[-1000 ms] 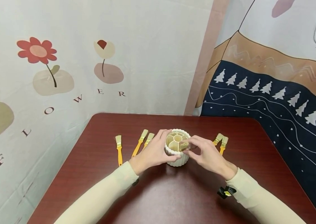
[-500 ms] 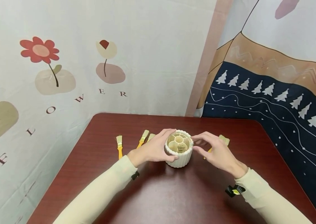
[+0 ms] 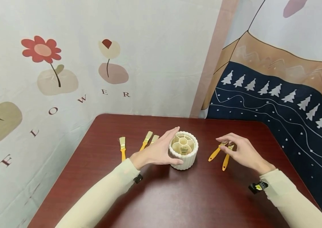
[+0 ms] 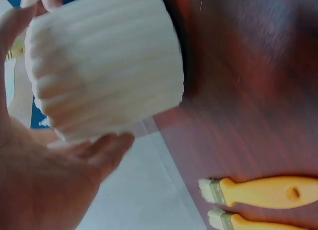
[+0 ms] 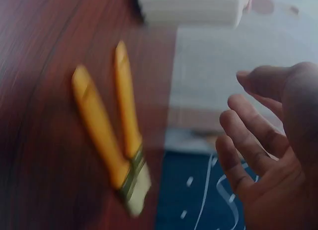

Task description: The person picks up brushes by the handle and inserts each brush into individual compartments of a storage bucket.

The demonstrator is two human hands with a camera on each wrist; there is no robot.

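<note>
Around the left side of the white ribbed pot (image 3: 188,162), our left grip (image 3: 156,150) is curled, thumb near, fingers far. Our right grip (image 3: 244,150) is loosely spread over two yellow-handled brushes (image 3: 214,155), right of the pot. We see bristles (image 3: 183,150) inside, toward the near side. The pot stands upright on the dark red counter (image 3: 195,196); three more brushes (image 3: 123,151) lie to its left.

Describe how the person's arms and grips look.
The person wears a long, pale cream fabric left sleeve and matching right sleeve. A small black left wrist device and black right wrist device with a yellow patch also show. The left grip and right grip are gloveless.
</note>
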